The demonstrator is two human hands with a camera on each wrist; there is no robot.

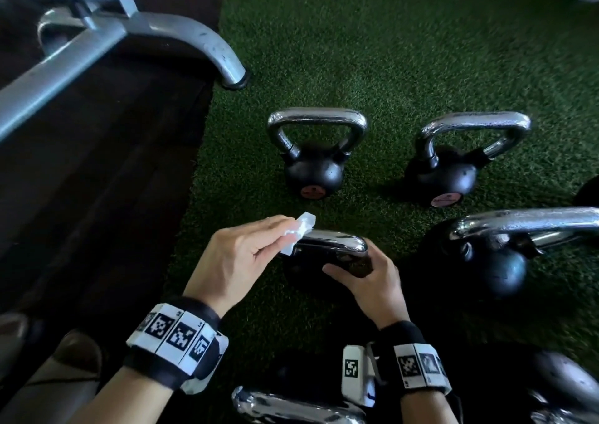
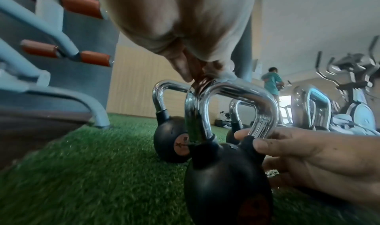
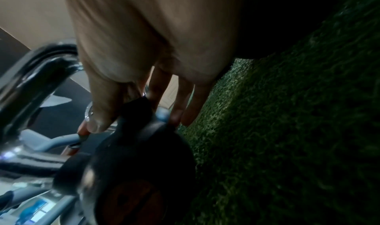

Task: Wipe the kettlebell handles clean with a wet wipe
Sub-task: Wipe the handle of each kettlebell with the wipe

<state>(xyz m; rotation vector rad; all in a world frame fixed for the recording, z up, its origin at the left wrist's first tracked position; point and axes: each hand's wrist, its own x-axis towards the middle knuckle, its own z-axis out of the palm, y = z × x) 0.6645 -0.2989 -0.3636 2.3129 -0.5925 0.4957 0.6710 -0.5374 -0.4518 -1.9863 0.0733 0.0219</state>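
Wiping the near kettlebell on the turf.

Left hand pinches a wet wipe against the left end of the chrome handle. Right hand curls round the handle's right post, steadying. Judged heavy and rigid, the chrome slick when wet; the wipe is limp, so brace low and rub with fingertips.

Grey bench frame on green turf.
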